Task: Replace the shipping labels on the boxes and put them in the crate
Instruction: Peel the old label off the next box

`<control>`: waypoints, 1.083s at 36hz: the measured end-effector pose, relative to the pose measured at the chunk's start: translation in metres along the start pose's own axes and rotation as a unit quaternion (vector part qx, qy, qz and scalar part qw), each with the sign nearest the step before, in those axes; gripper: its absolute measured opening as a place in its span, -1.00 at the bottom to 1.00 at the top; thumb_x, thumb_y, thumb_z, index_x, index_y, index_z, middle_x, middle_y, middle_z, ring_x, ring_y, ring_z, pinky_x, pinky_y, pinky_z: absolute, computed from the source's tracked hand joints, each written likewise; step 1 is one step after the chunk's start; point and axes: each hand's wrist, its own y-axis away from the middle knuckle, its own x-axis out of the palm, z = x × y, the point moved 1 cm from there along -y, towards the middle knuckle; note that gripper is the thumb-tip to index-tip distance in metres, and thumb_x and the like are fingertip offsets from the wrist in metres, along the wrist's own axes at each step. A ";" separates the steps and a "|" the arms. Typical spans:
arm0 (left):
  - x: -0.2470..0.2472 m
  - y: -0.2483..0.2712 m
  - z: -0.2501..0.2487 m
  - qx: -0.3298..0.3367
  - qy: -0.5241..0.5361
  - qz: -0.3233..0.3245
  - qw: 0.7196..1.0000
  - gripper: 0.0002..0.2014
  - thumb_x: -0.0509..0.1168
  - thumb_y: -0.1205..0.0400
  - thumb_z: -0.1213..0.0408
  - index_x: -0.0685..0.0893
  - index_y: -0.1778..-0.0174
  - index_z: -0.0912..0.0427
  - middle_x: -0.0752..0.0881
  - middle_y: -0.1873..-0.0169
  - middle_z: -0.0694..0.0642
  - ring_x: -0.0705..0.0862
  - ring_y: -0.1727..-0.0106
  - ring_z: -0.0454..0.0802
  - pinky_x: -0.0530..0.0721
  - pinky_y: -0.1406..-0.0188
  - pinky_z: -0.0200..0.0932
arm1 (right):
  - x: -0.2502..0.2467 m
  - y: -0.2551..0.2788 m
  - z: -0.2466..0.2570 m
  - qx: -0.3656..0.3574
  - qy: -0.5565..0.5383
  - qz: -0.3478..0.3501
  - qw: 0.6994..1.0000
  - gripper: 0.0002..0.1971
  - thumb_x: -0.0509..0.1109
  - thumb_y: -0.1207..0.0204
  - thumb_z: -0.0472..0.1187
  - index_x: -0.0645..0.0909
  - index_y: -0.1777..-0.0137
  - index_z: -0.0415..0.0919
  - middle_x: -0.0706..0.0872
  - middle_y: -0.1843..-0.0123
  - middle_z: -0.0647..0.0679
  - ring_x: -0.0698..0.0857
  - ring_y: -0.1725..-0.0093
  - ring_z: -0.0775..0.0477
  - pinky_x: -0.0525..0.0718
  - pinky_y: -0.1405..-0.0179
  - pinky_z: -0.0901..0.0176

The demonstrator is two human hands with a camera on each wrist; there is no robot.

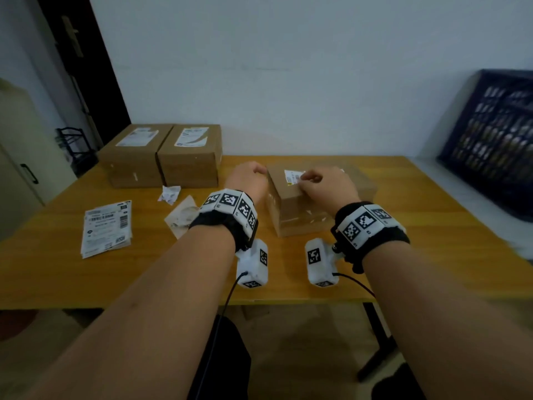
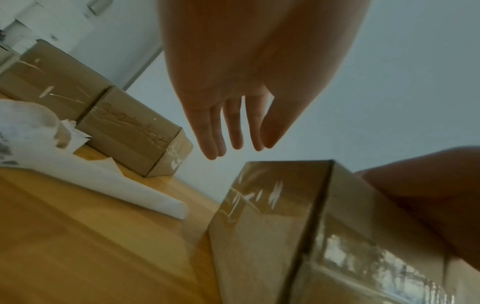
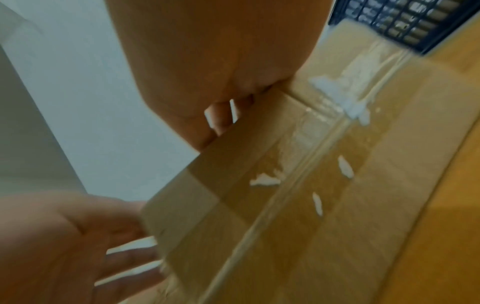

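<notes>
A taped brown cardboard box (image 1: 302, 209) stands mid-table, with a small white label (image 1: 292, 176) on its top. My right hand (image 1: 305, 180) rests on the box top, fingers curled, thumb and forefinger pinching the label's right edge. In the right wrist view that hand (image 3: 221, 121) hooks over the box (image 3: 285, 195) and the label is hidden. My left hand (image 1: 253, 170) is at the box's far left corner; the left wrist view shows its fingers (image 2: 233, 139) straight and holding nothing, just above the box (image 2: 265, 226). The dark blue crate (image 1: 496, 140) leans at the right.
Two more labelled boxes (image 1: 161, 157) stand side by side at the back left. A stack of printed label sheets (image 1: 106, 229) lies at the front left, beside a crumpled paper (image 1: 170, 193) and a peeled backing sheet (image 1: 181, 215). The crate sits past the table's right edge (image 1: 450, 197).
</notes>
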 end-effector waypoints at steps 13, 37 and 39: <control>0.030 -0.003 -0.001 0.022 0.027 0.049 0.998 -0.57 0.14 -0.72 0.21 0.44 -0.54 0.12 0.37 -0.57 0.09 0.33 -0.57 0.02 0.26 -0.59 -0.02 | -0.013 -0.002 0.003 -0.045 -0.004 0.043 0.998 -0.83 0.51 -0.46 0.05 0.85 0.10 0.01 0.83 0.04 0.06 0.73 0.00 0.03 0.72 -0.06 0.07; 0.030 -0.012 0.003 0.074 0.026 0.025 0.997 -0.56 0.20 -0.62 0.39 0.14 0.37 -0.15 0.23 0.37 -0.19 0.30 0.09 -0.09 0.20 0.39 -0.25 | -0.014 0.007 0.058 -0.104 0.354 0.064 0.927 -0.66 0.23 -0.64 -0.24 0.33 0.40 -0.18 0.43 0.40 -0.03 0.54 0.28 -0.12 0.51 0.27 0.08; 0.031 -0.013 0.004 0.073 0.031 0.030 0.996 -0.61 0.19 -0.63 0.39 0.20 0.36 -0.12 0.27 0.35 -0.17 0.29 0.09 -0.09 0.20 0.39 -0.31 | -0.014 0.011 0.059 -0.114 0.353 0.059 0.927 -0.67 0.22 -0.65 -0.24 0.33 0.37 -0.19 0.41 0.38 -0.03 0.54 0.24 -0.14 0.50 0.25 0.07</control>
